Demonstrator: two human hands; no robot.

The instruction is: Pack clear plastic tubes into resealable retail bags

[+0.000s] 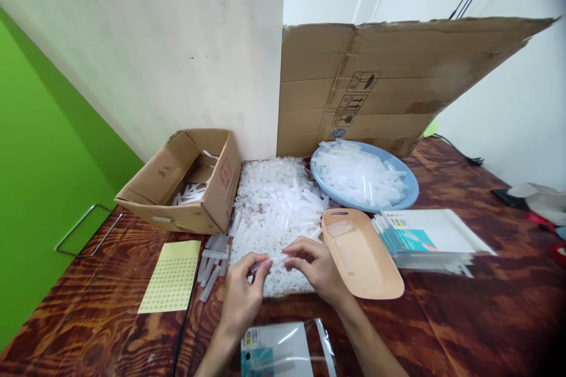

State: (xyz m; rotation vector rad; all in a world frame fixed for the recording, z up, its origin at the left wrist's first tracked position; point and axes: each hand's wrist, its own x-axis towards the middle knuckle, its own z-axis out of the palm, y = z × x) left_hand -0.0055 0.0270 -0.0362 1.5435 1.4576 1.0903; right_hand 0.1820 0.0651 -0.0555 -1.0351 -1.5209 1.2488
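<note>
the left hand (242, 291) and the right hand (318, 268) met over the near part of the heap, thumb and fingers of each drawn close in a pinch. between them they had a small translucent tube (277, 260), one end at the left fingertips and the other at the right. its long axis ran side to side, across the line of the forearms, tipped slightly up toward the right hand; neither hand was clearly nearer to it (how firmly the right one gripped could not be told).

just beyond and beneath the hands spread the heap of clear pieces (278, 212), close to both. the tan tray (371, 271) lay just right of the right hand, its length slanting toward the near right, with a few pale pieces inside. loose tubes (212, 262) lay left of the heap, and past them a yellow sticker sheet (170, 277). nearest the body, between the forearms, was a clear packet (278, 347).

farther out on the counter (110, 318) stood an open cardboard box (221, 188) at the left; at the right, a blue basin (413, 188) piled with translucent strips and a stack of packets (424, 235).
</note>
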